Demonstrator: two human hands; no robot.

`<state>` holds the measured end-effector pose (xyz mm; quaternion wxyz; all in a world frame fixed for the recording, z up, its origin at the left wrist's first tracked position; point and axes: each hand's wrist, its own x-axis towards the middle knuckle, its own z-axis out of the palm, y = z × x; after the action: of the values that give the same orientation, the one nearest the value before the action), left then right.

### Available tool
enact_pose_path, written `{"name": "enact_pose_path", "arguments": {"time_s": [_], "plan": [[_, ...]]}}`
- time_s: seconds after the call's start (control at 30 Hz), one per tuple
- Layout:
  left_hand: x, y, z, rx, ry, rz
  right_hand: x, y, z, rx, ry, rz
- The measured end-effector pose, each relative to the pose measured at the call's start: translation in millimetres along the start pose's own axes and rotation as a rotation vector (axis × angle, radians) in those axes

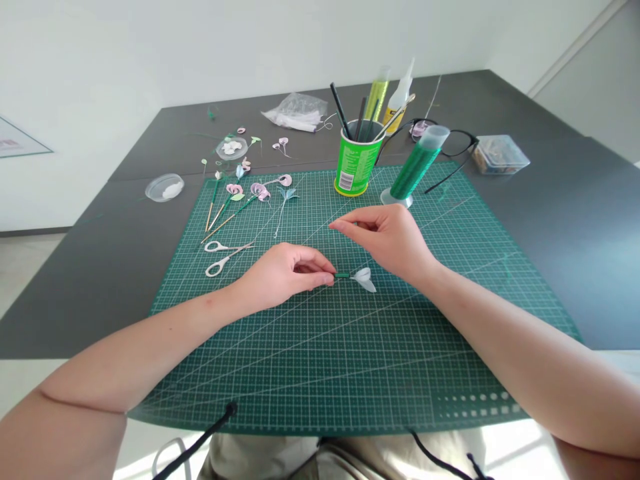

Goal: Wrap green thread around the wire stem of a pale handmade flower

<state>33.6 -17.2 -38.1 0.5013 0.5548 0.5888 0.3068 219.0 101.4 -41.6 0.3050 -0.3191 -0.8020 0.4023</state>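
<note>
At the frame's centre, the left hand (287,270) pinches a pale flower (364,279) by its green stem (342,275), seemingly to avoid crushing it, while the right hand (389,235) closes thumb to fingertips, on what I cannot tell.

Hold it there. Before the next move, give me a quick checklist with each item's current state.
1. Stem secured: ok. The left hand pinches the green-wrapped stem.
2. White petals unpinched: ok. They stick out past the stem, above the cutting mat.
3. Anything held in the right hand: cannot tell. It is pinched, but nothing clearly shows there.
4. Green thread spool standing: ok. It rests on its base just beyond the right hand.
5. Scissors put down: ok. They lie on the mat beyond the left forearm.
6. Glue bottle unobstructed: not ok. It stands beyond the green can, partly hidden.
</note>
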Motion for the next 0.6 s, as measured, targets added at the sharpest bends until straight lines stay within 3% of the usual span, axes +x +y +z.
{"name": "enact_pose_path", "arguments": {"time_s": [0.2,0.43,0.6], "plan": [[2.5,-4.0,0.9,-0.01,-0.008,0.024,-0.5,-0.6,1.4,-0.009,-0.04,-0.017],[1.5,-1.5,0.5,-0.057,-0.004,-0.071,-1.0,0.2,0.3,-0.003,-0.054,-0.024],[0.6,-4.8,1.4,-0.035,-0.023,-0.017,-2.0,-1.9,-0.2,0.016,-0.1,-0.048]]}}
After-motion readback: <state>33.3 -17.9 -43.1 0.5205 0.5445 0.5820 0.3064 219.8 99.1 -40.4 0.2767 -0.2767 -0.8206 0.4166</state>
